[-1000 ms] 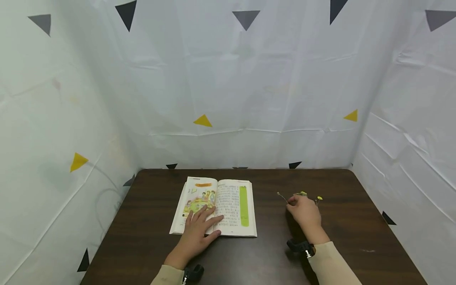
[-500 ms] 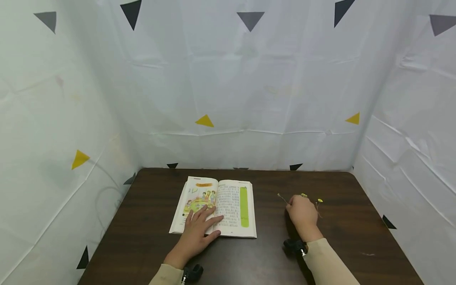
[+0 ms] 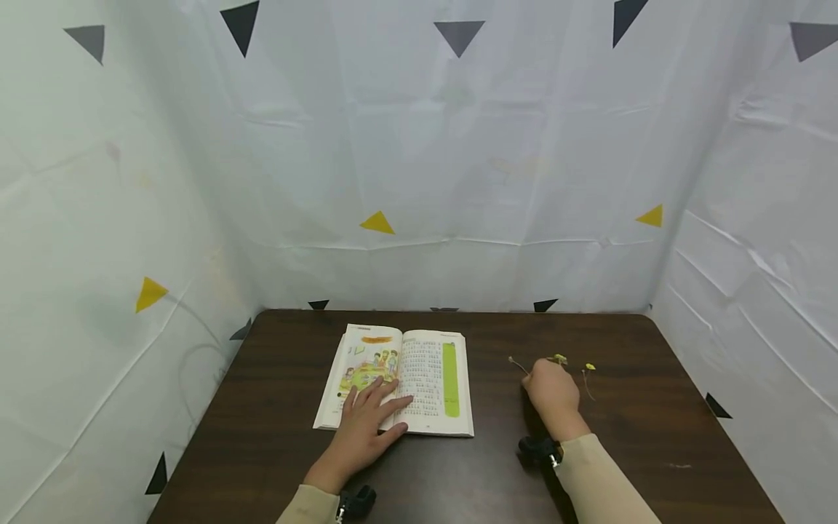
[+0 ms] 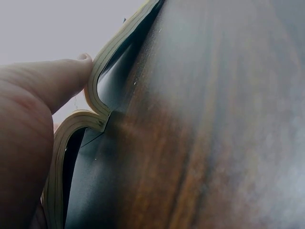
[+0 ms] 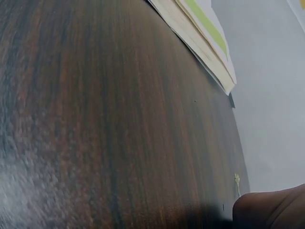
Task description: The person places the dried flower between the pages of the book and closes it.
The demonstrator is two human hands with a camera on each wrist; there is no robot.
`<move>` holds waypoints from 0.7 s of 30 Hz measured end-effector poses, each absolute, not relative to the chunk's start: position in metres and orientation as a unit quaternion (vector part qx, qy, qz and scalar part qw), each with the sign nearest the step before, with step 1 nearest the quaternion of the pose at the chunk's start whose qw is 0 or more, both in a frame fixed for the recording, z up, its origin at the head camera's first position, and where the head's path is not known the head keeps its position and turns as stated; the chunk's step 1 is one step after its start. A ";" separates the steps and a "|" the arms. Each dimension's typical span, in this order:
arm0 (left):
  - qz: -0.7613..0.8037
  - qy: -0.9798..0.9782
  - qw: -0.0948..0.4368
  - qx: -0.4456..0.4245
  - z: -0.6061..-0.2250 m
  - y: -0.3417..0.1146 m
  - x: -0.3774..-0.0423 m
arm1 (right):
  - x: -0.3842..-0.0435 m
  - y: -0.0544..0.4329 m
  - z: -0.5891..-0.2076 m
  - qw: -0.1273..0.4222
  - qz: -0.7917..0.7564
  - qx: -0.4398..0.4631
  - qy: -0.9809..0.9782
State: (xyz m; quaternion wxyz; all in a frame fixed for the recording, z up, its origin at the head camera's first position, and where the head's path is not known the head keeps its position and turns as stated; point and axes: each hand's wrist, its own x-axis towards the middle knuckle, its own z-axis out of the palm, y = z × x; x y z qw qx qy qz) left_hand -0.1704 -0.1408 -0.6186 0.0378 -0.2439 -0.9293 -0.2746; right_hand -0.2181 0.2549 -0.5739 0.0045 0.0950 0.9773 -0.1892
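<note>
My left hand (image 3: 361,433) lies with spread fingers across the lower pages of an open book (image 3: 428,378), left of centre on the table. In the left wrist view the thumb (image 4: 71,78) presses at the page edges near the spine. On the right, my right hand (image 3: 553,389) is curled low over the table at the stem of a small dried flower (image 3: 512,359), whose head sticks out to the left. Its fingertips are hidden beneath the hand. Beyond the knuckles shows a yellow flower (image 3: 560,359), and another yellow flower (image 3: 590,367) lies to the right.
The dark wooden table (image 3: 497,473) ends at a white curtain (image 3: 452,167) with printed triangles, which encloses the back and both sides. A black wrist camera (image 3: 538,449) sits at the right wrist, and a similar wrist camera (image 3: 358,501) at the left.
My right hand has drawn slightly left and curled more, uncovering more of the right-hand flower and its stem. My left hand stays on the book.
</note>
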 end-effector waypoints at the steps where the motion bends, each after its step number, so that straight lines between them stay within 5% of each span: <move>1: -0.274 -0.930 0.039 -0.243 -0.619 -0.141 -0.171 | -0.218 0.255 -0.574 0.003 -0.188 0.092 0.978; 21: -0.275 -0.929 0.036 -0.243 -0.621 -0.140 -0.171 | -0.223 0.254 -0.579 0.010 -0.195 0.093 0.976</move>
